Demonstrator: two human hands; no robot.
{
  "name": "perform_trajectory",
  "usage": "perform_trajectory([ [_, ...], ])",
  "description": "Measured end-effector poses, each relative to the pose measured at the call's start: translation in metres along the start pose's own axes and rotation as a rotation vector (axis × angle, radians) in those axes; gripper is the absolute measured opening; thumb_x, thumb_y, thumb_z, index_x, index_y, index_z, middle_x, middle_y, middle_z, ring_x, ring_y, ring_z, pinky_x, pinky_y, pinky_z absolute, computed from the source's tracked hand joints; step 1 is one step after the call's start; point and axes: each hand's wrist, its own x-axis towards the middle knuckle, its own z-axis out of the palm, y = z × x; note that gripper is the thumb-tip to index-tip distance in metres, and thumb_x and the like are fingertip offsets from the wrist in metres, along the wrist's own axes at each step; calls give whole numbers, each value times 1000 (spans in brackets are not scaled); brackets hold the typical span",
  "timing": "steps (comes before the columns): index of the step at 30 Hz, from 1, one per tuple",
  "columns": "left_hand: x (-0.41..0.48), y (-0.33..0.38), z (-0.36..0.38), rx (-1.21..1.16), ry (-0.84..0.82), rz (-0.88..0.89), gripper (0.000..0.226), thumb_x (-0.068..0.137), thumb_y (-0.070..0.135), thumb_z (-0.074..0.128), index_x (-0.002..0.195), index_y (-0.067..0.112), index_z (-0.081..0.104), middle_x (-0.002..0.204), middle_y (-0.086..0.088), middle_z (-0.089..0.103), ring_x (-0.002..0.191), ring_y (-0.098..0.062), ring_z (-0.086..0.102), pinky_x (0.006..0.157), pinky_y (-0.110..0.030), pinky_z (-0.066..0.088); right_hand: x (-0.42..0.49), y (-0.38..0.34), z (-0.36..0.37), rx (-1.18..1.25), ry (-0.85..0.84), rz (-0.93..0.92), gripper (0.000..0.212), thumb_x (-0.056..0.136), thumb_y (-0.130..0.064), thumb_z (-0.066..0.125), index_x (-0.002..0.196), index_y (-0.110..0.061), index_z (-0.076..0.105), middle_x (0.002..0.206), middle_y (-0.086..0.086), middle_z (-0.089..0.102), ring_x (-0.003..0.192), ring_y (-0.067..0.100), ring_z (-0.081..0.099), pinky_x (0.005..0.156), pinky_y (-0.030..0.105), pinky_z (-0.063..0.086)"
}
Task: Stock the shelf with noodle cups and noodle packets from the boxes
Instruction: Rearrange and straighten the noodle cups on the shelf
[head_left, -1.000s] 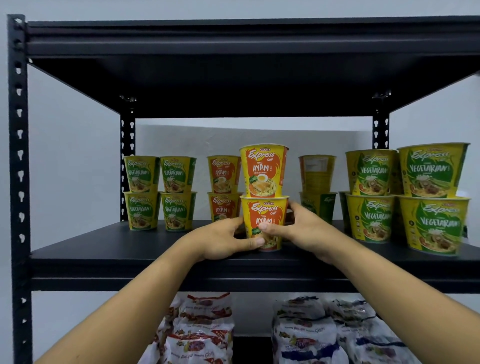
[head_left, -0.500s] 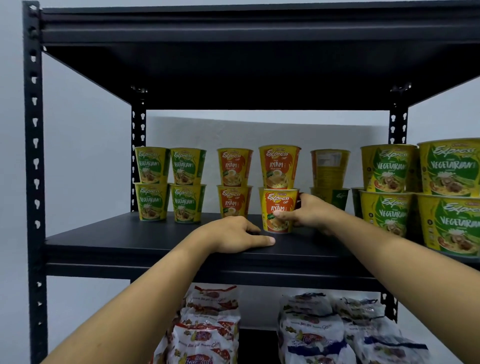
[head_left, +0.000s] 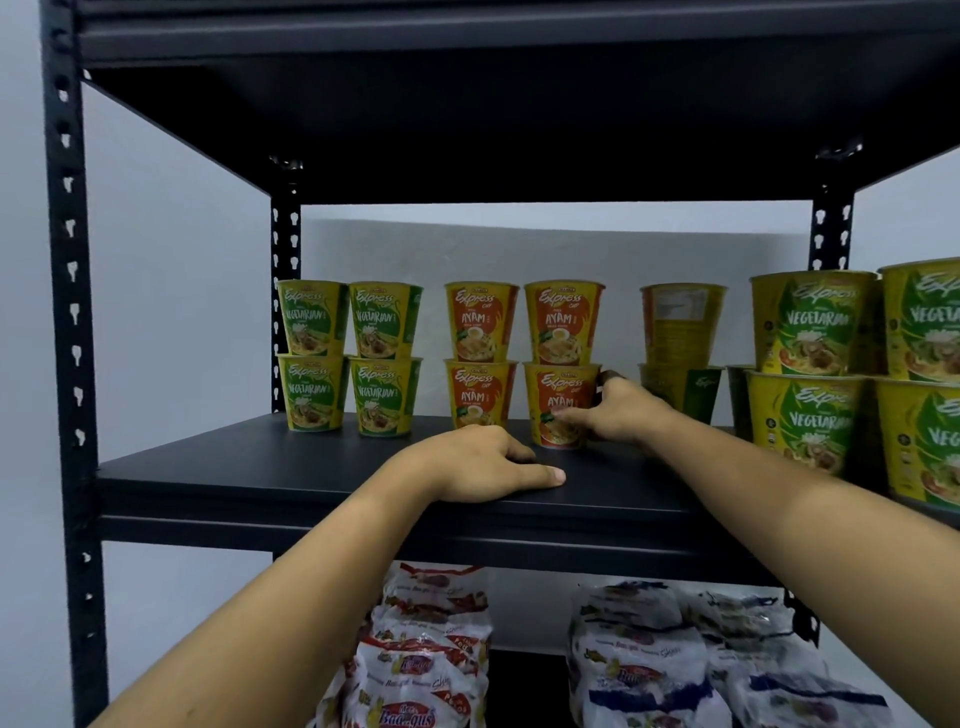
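Near shelf (head_left: 311, 478) front edge, left hand (head_left: 483, 462) flat.

1 head view, close, level, facing the black shelf (head_left: 332, 467) front-on

The shelf (head_left: 218, 467) is matte black. Vegetarian cups (head_left: 311, 392) are yellow with green leaf panels; Ayam cups (head_left: 480, 322) are yellow with orange panels. Noodle packets (head_left: 415, 670) below are white with red print, others (head_left: 644, 670) white with blue
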Motion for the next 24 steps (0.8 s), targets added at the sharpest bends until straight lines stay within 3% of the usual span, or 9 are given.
perform_trajectory([
  [7, 1, 1, 1, 7, 1, 5, 74, 94, 76, 46, 150, 28, 53, 155, 2, 50, 138, -20, 48, 100, -29, 36, 2, 2, 5, -30, 30, -25, 71, 86, -45, 77, 145, -22, 45, 142, 5, 59, 128, 26, 57, 105, 45, 50],
  [21, 2, -1, 2, 24, -8, 12, 76, 94, 76, 44, 152, 27, 50, 157, 2, 48, 139, -20, 47, 107, -34, 36, 8, 3, 11, -186, 30, -24, 68, 89, -55, 69, 143, -20, 46, 138, 6, 61, 121, 26, 60, 100, 43, 53],
  [24, 3, -2, 2, 27, -12, 12, 76, 94, 76, 44, 152, 27, 50, 157, 2, 48, 140, -20, 46, 109, -34, 36, 5, 3, 11, -223, 28, -25, 66, 91, -58, 65, 141, -18, 48, 134, 7, 62, 114, 25, 63, 91, 37, 54],
])
